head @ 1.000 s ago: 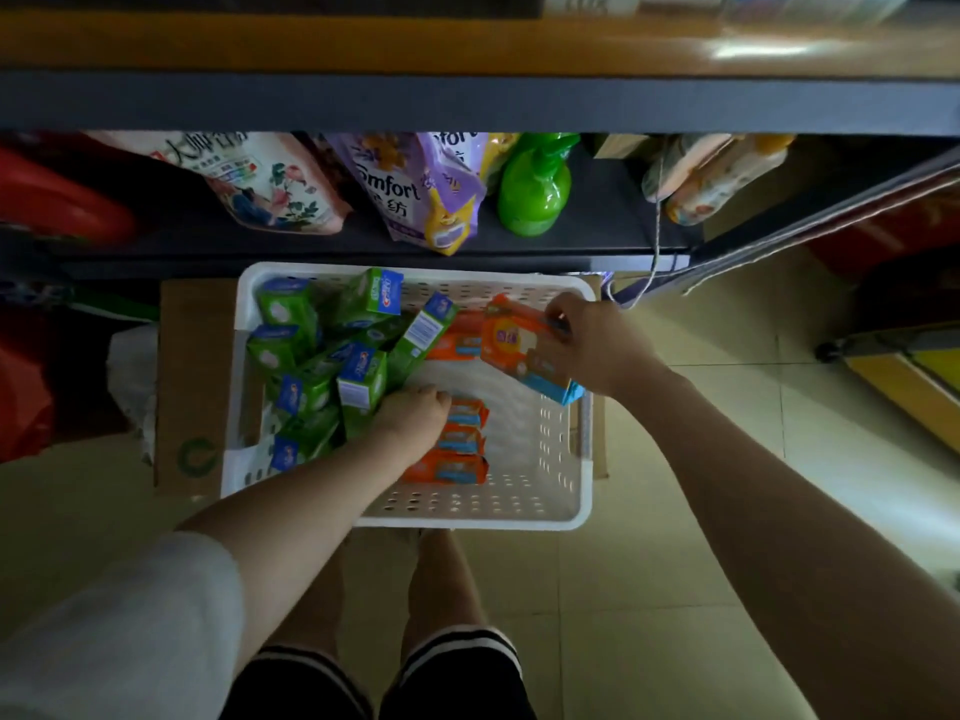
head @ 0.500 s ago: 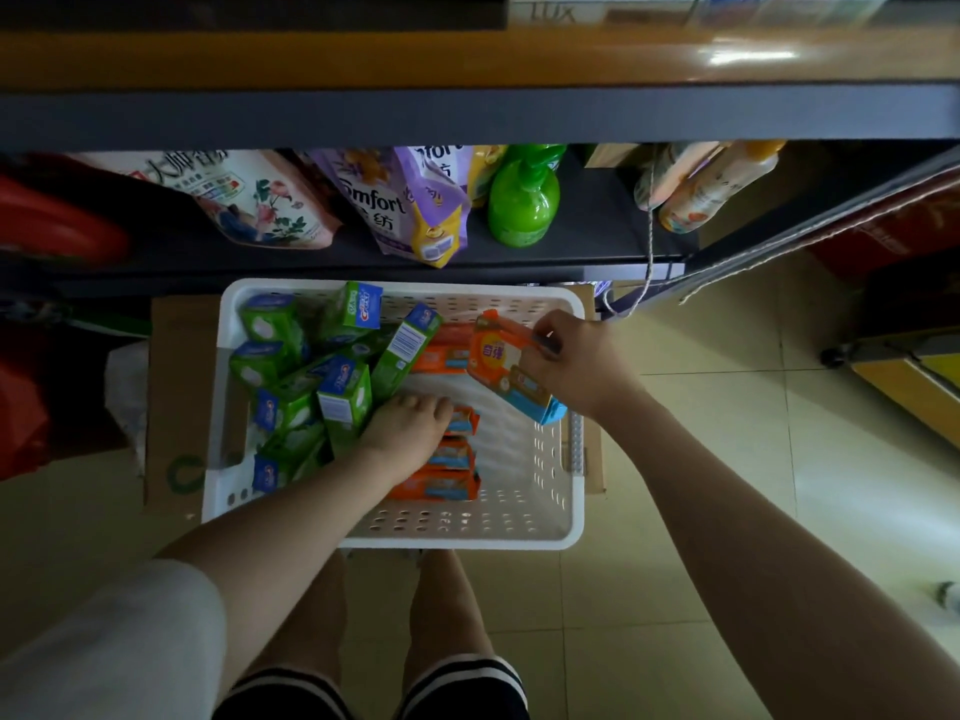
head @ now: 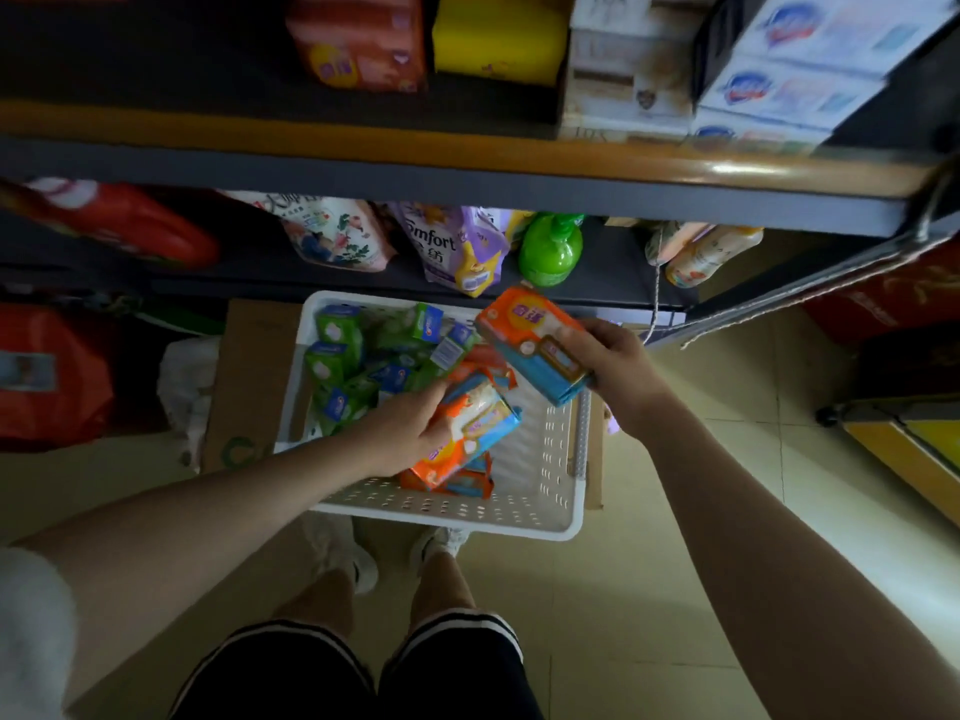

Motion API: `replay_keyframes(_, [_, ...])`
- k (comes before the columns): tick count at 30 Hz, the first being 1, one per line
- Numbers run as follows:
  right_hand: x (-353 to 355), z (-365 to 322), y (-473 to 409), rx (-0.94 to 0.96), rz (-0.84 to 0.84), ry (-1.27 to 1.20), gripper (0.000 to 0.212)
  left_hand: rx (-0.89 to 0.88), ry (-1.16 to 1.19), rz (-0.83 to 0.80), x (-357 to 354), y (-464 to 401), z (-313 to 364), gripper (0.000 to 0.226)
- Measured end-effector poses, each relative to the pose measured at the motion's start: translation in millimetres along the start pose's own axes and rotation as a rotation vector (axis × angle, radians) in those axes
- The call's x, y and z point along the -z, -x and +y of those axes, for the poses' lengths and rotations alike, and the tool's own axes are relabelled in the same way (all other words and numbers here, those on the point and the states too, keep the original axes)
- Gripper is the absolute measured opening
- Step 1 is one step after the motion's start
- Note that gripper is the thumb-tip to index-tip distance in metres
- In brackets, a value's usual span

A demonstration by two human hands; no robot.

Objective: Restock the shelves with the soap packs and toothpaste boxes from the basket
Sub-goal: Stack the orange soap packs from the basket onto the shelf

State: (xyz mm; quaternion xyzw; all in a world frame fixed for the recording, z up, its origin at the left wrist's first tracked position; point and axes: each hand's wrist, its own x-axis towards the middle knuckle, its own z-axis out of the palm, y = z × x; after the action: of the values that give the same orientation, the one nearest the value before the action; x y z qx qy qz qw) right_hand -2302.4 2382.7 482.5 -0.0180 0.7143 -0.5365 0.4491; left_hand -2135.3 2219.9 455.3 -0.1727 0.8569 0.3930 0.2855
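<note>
A white perforated basket (head: 550,517) stands on the floor in front of the shelves. Several green toothpaste boxes (head: 358,356) fill its left half. My right hand (head: 618,371) grips an orange-and-blue soap pack (head: 524,335), lifted above the basket's far right corner. My left hand (head: 410,433) holds a second orange soap pack (head: 478,433) raised a little over the basket's middle. More orange soap packs (head: 467,483) lie on the basket floor beneath it.
The low shelf behind the basket carries refill pouches (head: 452,246), a green pump bottle (head: 550,249) and lying bottles (head: 706,254). The upper shelf (head: 363,148) holds an orange pack, a yellow pack and white soap boxes (head: 789,90). A flattened carton (head: 244,376) lies left of the basket.
My left hand has taken hold of a soap pack and raised it off the pile. My right hand lifted its pack higher. The view tilted up, showing the upper shelf.
</note>
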Motion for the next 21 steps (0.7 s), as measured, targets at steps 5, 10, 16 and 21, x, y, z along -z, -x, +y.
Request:
replay_keyframes(5, [-36.3, -67.1, 16.5, 0.146, -0.19, 0.105, 0.02, 0.112, 0.222, 0.079, 58.0, 53.6, -7.0, 0.034])
replay_keyframes(10, [-104.2, -119.3, 16.6, 0.281, -0.227, 0.229, 0.019, 0.153, 0.423, 0.233, 113.6, 108.3, -29.2, 0.058])
replay_keyframes(16, [-189.2, -160.6, 6.3, 0.369, -0.143, 0.222, 0.021, 0.186, 0.663, 0.41, 163.8, 162.5, -83.0, 0.075])
replay_keyframes(21, [-235.3, -178.2, -5.4, 0.313, -0.077, 0.142, 0.023, 0.11, 0.787, 0.484, 211.8, 191.0, -128.7, 0.08])
